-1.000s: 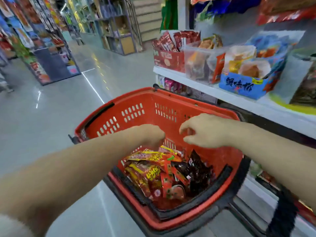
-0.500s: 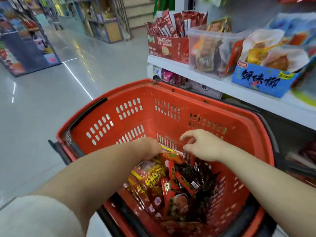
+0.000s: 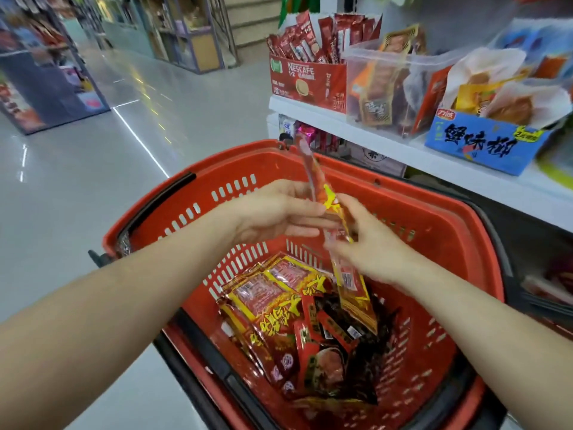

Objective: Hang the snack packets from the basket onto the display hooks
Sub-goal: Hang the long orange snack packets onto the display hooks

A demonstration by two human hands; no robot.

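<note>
A red plastic basket (image 3: 403, 193) stands below me beside a shelf. Several red and yellow snack packets (image 3: 273, 305) and some dark ones lie in its bottom. A strip of joined red and yellow snack packets (image 3: 353, 293) is lifted above the basket, hanging roughly upright. My left hand (image 3: 276, 212) pinches the strip near its upper part between thumb and fingers. My right hand (image 3: 375, 252) holds it just below, from the right side. No display hooks are in view.
The white shelf (image 3: 387, 147) on the right carries a red Nescafe box (image 3: 307, 79), a clear tub of packets (image 3: 387, 85) and a blue box (image 3: 480, 144). Grey aisle floor (image 3: 93, 181) spreads to the left, with store racks (image 3: 46, 88) beyond.
Both hands were reaching down into the basket among the packets. They have now risen, lifting a strip of packets out above the basket.
</note>
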